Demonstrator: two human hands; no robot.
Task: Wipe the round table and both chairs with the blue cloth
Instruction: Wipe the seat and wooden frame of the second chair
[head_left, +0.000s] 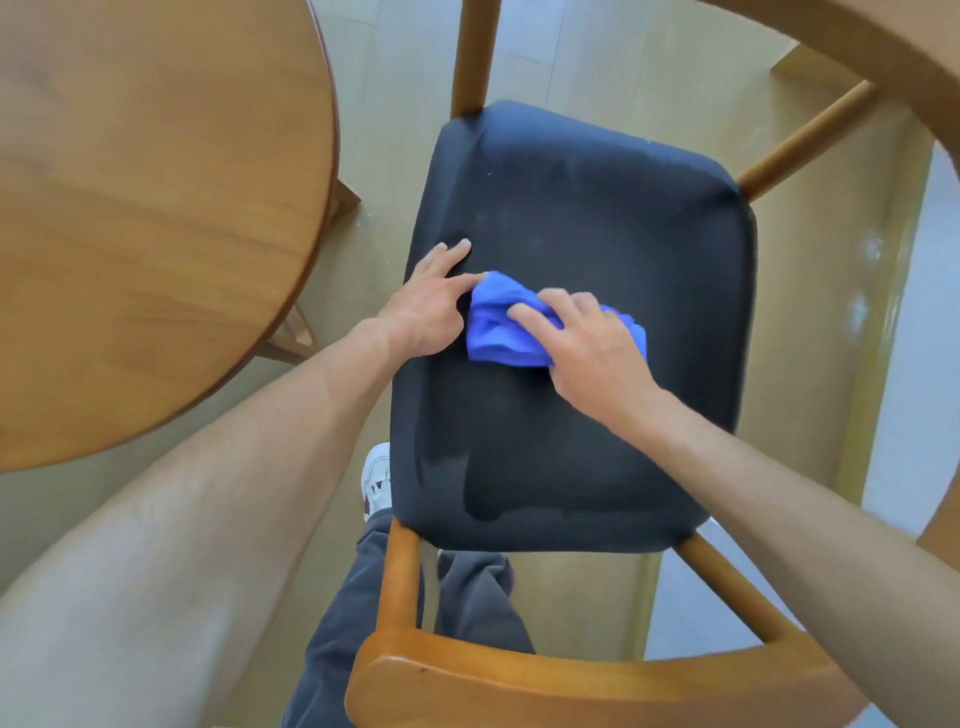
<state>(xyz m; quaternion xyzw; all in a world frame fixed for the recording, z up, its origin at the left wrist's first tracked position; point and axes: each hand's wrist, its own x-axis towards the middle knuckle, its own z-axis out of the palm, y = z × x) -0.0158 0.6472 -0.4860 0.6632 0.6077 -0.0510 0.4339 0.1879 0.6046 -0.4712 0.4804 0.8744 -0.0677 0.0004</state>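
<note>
Round table (130, 208) at left, well apart from hands. Chair (571, 338) right of it, dark seat. Blue cloth (498, 327) bunched mid-seat. Right hand (587, 348) on cloth, fingers curled over it. Left hand (431, 306): fingers straight, on seat, touching cloth's left edge.

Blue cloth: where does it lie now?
The blue cloth lies on the chair's dark seat, left of centre, under the right hand, beside the left hand.

Bare forearms, dark trousers, pale shoe

No sleeves reach the forearms; loose dark grey trousers (363, 613) hang over a white sneaker (376, 480) with dark accents.
</note>
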